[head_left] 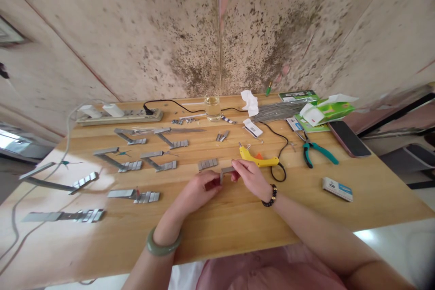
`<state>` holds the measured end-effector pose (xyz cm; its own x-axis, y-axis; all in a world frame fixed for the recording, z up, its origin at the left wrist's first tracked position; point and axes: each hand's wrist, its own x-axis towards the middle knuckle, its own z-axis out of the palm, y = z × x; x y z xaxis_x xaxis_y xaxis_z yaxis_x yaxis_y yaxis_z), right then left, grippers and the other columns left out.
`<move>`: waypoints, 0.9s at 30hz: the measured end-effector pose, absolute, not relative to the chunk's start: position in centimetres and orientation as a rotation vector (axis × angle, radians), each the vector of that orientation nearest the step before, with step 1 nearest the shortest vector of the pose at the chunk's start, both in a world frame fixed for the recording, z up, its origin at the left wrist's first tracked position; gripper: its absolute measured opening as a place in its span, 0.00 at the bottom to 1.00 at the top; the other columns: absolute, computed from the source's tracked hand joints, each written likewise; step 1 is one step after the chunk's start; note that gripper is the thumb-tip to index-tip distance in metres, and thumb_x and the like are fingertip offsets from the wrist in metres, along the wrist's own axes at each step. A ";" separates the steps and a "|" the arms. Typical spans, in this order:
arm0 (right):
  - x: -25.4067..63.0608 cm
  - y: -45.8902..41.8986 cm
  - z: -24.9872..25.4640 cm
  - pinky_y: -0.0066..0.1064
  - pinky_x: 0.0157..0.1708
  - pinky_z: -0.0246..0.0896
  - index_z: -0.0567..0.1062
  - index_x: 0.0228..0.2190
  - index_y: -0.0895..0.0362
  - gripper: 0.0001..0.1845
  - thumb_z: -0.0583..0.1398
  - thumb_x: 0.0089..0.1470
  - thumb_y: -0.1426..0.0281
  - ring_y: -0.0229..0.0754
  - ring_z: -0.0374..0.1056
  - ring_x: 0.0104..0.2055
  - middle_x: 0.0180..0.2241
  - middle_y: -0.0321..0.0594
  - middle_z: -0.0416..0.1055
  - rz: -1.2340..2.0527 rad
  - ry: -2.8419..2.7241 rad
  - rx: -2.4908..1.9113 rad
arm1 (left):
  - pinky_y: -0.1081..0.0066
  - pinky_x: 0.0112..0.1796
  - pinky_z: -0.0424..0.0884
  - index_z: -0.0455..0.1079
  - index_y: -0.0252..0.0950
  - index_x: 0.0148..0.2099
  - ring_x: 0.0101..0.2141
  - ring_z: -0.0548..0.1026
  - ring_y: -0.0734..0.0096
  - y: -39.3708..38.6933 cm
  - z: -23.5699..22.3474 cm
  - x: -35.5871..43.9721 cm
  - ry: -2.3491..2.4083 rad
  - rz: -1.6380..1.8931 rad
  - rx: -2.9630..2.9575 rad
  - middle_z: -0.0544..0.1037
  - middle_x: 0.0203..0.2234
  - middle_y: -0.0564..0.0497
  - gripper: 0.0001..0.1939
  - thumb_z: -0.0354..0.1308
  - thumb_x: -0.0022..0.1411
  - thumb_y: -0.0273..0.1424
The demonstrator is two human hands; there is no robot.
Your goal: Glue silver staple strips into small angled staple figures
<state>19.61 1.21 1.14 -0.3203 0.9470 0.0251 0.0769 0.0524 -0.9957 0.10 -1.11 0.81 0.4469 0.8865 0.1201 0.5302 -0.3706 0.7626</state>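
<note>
Between my two hands, over the front middle of the table, is a grey L-shaped strip [227, 170]. My left hand [203, 191] has its fingers closed at the strip's short upright end. My right hand [250, 177] pinches the long arm from the other side; its fingers partly hide it. Just behind my left hand lies a flat grey ribbed piece [207, 163]. A yellow hot glue gun [261, 159] lies beyond my right hand, its nozzle pointing left.
Several grey strip assemblies [125, 194] stand at left. Behind are a power strip [122, 118], a glass of liquid [213, 109] and thin wires [280, 109]. Teal-handled pliers [322, 152], a small box [337, 189], a phone [350, 138] and a tissue pack [331, 111] lie at right.
</note>
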 end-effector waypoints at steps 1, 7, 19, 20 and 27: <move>19.6 1.2 1.1 0.30 0.29 0.59 0.67 0.19 0.56 0.27 0.52 0.57 0.48 0.38 0.63 0.24 0.18 0.34 0.66 1.371 -1.528 -1.071 | 0.75 0.32 0.66 0.72 0.36 0.35 0.28 0.71 0.74 -1.1 0.8 0.1 1.180 0.703 2.048 0.74 0.27 0.53 0.06 0.57 0.55 0.22; 19.6 1.1 1.1 0.30 0.29 0.58 0.67 0.19 0.56 0.27 0.51 0.58 0.49 0.37 0.64 0.24 0.19 0.35 0.66 1.369 -1.537 -1.070 | 0.75 0.32 0.67 0.71 0.36 0.35 0.29 0.71 0.74 -1.0 0.6 0.1 1.180 0.698 2.027 0.74 0.28 0.52 0.06 0.56 0.55 0.22; 19.4 0.7 1.5 0.29 0.28 0.57 0.66 0.19 0.56 0.27 0.52 0.58 0.49 0.36 0.62 0.23 0.18 0.34 0.65 1.384 -1.550 -1.074 | 0.73 0.32 0.65 0.72 0.35 0.36 0.29 0.69 0.72 -0.9 1.2 0.0 1.130 0.616 2.049 0.73 0.27 0.50 0.08 0.54 0.63 0.33; 19.4 0.7 1.5 0.29 0.28 0.57 0.66 0.19 0.56 0.26 0.52 0.58 0.49 0.36 0.62 0.23 0.18 0.34 0.65 1.386 -1.550 -1.073 | 0.73 0.32 0.65 0.72 0.35 0.35 0.29 0.69 0.72 -0.9 1.3 0.0 1.129 0.617 2.046 0.73 0.27 0.51 0.09 0.54 0.63 0.34; 19.3 0.6 1.6 0.30 0.28 0.57 0.65 0.19 0.55 0.27 0.52 0.57 0.48 0.36 0.61 0.23 0.18 0.33 0.64 1.410 -1.522 -1.070 | 0.74 0.29 0.63 0.72 0.35 0.34 0.26 0.67 0.74 -0.9 1.5 0.0 1.135 0.619 2.045 0.70 0.25 0.52 0.09 0.54 0.63 0.34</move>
